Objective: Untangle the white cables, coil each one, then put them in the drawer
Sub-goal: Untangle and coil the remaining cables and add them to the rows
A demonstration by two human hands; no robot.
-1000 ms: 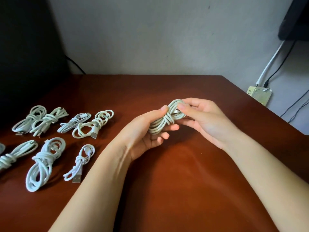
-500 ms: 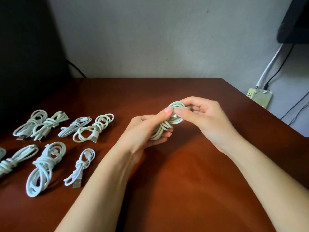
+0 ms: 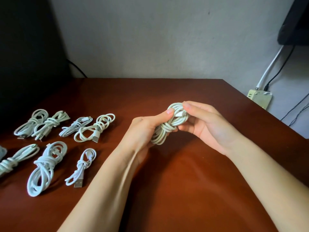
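surface (image 3: 184, 190) | seven coiled cables (image 3: 45, 166) lie in two rows at 9 o'clock of hands, well apart | left hand (image 3: 143, 129) fingers curled round lower half of white cable bundle (image 3: 167, 129) | right hand (image 3: 207, 124) fingers pinch bundle's top loop, 1 o'clock end | power strip (image 3: 259, 97) at 2 o'clock by wall

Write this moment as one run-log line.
left hand: grips coiled white cable | right hand: pinches its top loops | brown wooden table: other coiled white cables lie left
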